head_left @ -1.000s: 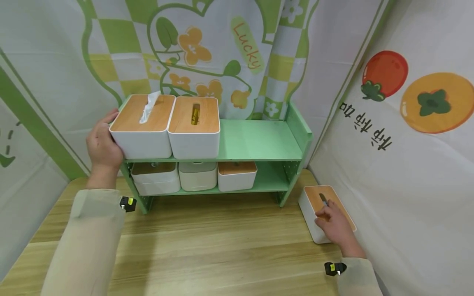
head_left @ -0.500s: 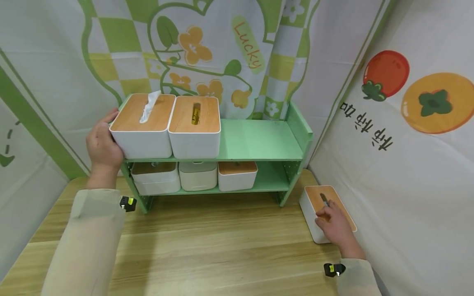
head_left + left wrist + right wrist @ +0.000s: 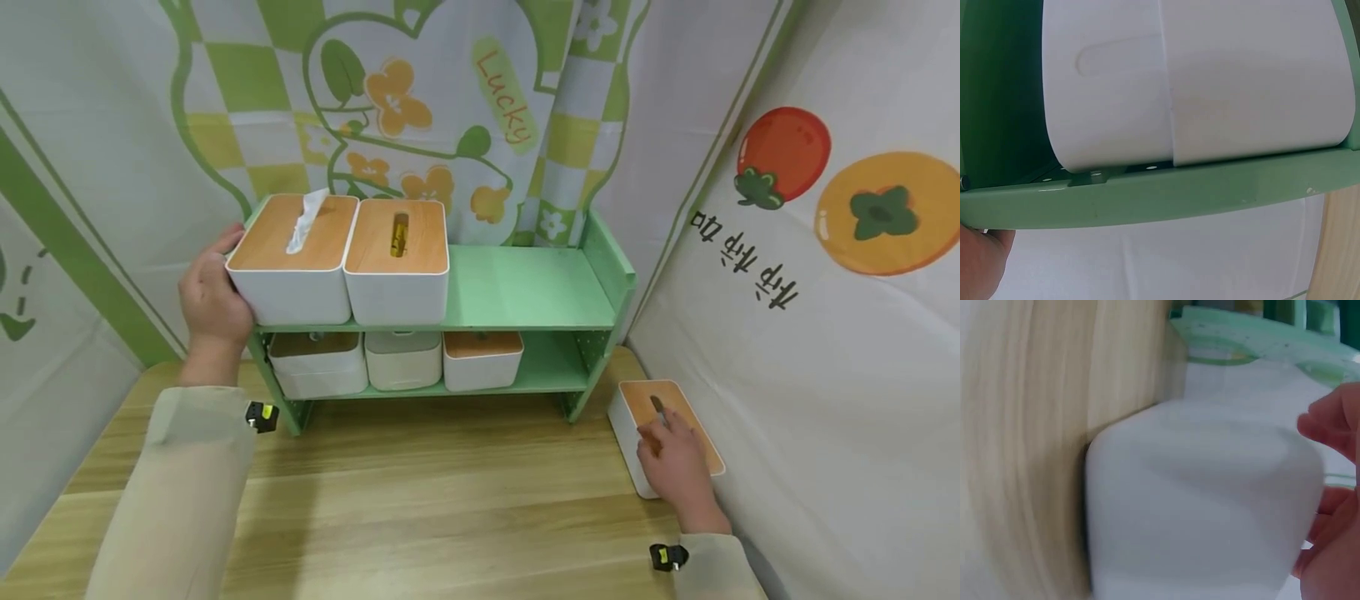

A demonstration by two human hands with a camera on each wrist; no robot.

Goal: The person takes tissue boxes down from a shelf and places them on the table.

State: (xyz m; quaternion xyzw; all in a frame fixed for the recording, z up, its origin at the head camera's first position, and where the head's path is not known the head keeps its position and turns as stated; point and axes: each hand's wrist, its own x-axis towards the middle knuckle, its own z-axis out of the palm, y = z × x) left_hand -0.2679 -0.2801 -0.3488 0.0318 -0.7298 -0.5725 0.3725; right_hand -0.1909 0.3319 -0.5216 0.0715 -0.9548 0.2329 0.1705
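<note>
Wood-lidded box (image 3: 630, 435) on bench (image 3: 450, 500), right of green rack (image 3: 536, 287). Right hand (image 3: 678, 462) over its lid, near the slot; fingers bent, thumb separate from them; whether they pinch anything, cannot tell. Left hand (image 3: 217, 292) at the rack's left end, beside tissue box (image 3: 292, 296), fingers relaxed. Slotted box (image 3: 397, 296) adjoins; three smaller boxes (image 3: 405, 365) below.

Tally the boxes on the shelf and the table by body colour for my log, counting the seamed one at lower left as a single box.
White boxes: 5
Cream box: 1
Total: 6
</note>
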